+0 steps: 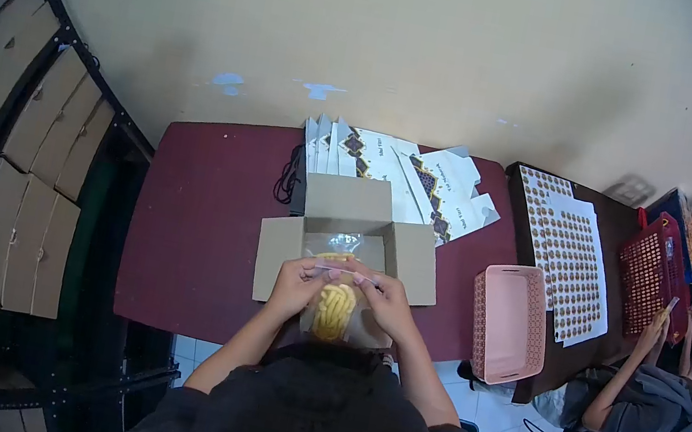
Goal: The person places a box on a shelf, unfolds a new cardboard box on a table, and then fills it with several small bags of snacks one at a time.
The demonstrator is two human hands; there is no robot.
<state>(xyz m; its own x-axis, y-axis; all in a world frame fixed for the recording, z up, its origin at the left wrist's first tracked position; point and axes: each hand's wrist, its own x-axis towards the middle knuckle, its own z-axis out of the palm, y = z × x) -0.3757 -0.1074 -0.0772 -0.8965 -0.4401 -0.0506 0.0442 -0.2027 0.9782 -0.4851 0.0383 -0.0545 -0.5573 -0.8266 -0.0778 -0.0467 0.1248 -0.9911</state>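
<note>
An open cardboard box (349, 200) stands on the dark red table, its flaps spread outward. Over its front part, a clear plastic bag of yellow, stick-like food (334, 311) is held by its upper edge. My left hand (296, 286) pinches that edge on the left side, fingers closed. On the right side my right hand (386, 302) grips the same edge with closed fingers, close to the left one. Behind the hands, more yellow food in clear plastic (345, 244) shows inside the box, partly hidden by my fingers.
Printed flat cartons (408, 176) and a black cable (289, 174) lie behind the box. A pink basket (512, 324) stands at right, near sticker sheets (573, 265) and a red basket (653, 270). Another person sits at far right. Boxes fill the left shelf.
</note>
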